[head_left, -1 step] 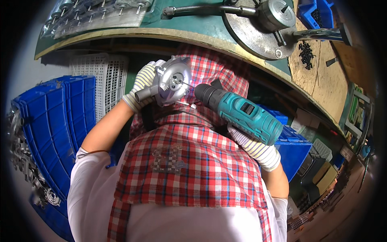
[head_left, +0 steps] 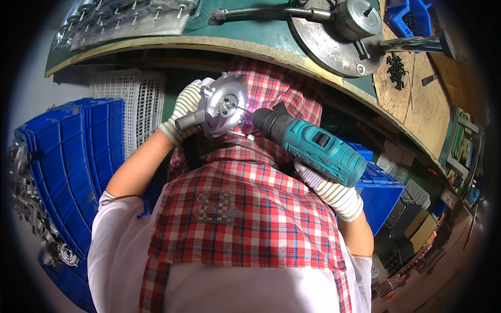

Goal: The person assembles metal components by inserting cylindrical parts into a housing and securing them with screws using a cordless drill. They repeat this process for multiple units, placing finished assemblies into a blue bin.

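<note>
My left hand (head_left: 187, 108), in a striped work glove, is closed around a round silver metal housing (head_left: 222, 116) with a toothed rim and a short pipe stub. The housing is tilted, and its hub with small dark holes faces right. My gloved right hand (head_left: 330, 192) grips a teal and black cordless drill (head_left: 321, 146) by its handle, which the drill body mostly hides. From the black chuck (head_left: 267, 122) a thin bit points left at the hub. Whether its tip touches a screw there I cannot tell. A small white-tipped piece (head_left: 250, 137) shows below the housing.
Ahead is a green-topped workbench (head_left: 250, 32) with a round metal fixture (head_left: 313, 39), bagged metal parts (head_left: 130, 18), black screws (head_left: 396, 72) and a blue bin (head_left: 409, 21). Blue crates (head_left: 73, 151) and a white basket (head_left: 128, 104) stand left; another blue crate (head_left: 378, 190) is right.
</note>
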Tool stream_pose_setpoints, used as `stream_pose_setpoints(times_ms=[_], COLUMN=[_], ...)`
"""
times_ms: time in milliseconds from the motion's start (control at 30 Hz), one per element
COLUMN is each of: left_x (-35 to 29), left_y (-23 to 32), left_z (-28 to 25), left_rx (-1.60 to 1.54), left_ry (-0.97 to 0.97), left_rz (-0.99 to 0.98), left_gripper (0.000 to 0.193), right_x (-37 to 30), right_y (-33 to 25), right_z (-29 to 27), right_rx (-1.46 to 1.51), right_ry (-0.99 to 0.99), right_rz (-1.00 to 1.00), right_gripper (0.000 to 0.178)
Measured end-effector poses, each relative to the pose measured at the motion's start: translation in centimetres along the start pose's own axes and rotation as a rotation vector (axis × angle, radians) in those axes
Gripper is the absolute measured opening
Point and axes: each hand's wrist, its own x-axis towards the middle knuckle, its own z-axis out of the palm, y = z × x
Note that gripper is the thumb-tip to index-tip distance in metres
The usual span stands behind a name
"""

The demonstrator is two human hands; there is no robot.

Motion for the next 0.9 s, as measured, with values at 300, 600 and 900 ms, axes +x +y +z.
stream_pose_setpoints(times_ms=[300, 600, 900], left_x=[-0.7, -1.3, -0.1], left_y=[0.6, 0.3, -1.6], left_z=[-1.3, -0.7, 0.8], left_rx=[-0.68, -1.122, -0.407], left_ry=[0.065, 0.087, 0.072], left_rz=[0.003, -0.16, 0.069], left_gripper=[0.058, 0.069, 0.057], right_x=[-0.7, 0.1, 1.4], right_y=[-2.1, -1.0, -0.4], right_z=[-1.2, -0.1, -1.4], right_rx=[0.521, 0.075, -0.164], right_ry=[-0.013, -0.005, 0.004], right_rz=[0.379, 0.065, -0.104], right_gripper=[0.041, 0.04, 0.039])
